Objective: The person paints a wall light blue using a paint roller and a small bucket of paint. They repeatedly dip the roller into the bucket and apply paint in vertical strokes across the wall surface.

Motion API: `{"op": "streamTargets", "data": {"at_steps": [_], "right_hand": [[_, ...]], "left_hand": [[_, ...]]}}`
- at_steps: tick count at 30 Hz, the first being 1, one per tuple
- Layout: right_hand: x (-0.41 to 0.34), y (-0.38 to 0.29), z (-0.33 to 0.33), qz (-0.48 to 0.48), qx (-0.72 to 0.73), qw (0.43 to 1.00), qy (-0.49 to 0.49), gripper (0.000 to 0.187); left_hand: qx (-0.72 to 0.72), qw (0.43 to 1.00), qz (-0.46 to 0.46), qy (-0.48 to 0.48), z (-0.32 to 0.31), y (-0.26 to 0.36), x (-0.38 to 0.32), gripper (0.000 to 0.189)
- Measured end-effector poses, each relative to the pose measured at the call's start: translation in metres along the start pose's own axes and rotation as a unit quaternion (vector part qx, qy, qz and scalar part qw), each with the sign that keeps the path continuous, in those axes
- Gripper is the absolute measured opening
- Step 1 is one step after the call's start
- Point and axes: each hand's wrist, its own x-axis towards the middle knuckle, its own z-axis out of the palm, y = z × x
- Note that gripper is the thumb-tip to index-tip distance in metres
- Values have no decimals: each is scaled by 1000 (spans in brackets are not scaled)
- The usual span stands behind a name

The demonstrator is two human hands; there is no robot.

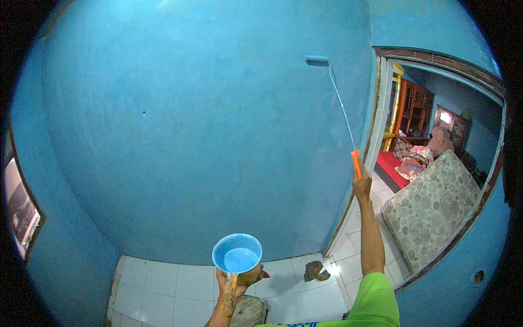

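Observation:
My right hand (pixel 362 184) grips the orange handle (pixel 356 163) of a paint roller, with the arm stretched up and to the right. A long thin metal rod runs from the handle to the roller sleeve (pixel 317 61), which lies against the blue wall (pixel 212 135) high on its right side. Low in front of me, my left hand (pixel 241 286) supports a plastic dipper (pixel 237 253) from beneath. Light blue paint (pixel 241 259) lies inside the dipper, and its stained handle (pixel 229 294) points back towards me.
A doorway with a worn frame (pixel 378 110) opens on the right; a patterned mattress (pixel 433 208) leans there, before a red bed (pixel 392 167). Brown crumpled lumps (pixel 316 271) lie on the white floor tiles (pixel 159 282). Below my left hand stands a stool-like object (pixel 249 310). A window (pixel 22 208) is at left.

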Motion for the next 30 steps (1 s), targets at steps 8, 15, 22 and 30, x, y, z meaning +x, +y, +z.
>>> {"op": "streamTargets", "data": {"at_steps": [8,15,22,30], "right_hand": [[76,-95,37,1,-11,998,55,55],[261,-96,10,1,-35,998,60,51],[398,-70,-43,-33,-71,997,25,54],[268,24,-60,-85,-20,995,-41,51]], "left_hand": [[41,999,-19,10,9,0,-6,91],[-8,1000,0,-26,11,-8,-2,90],[59,996,55,28,-12,2,3,92],[35,998,41,13,19,3,-4,79]]}}
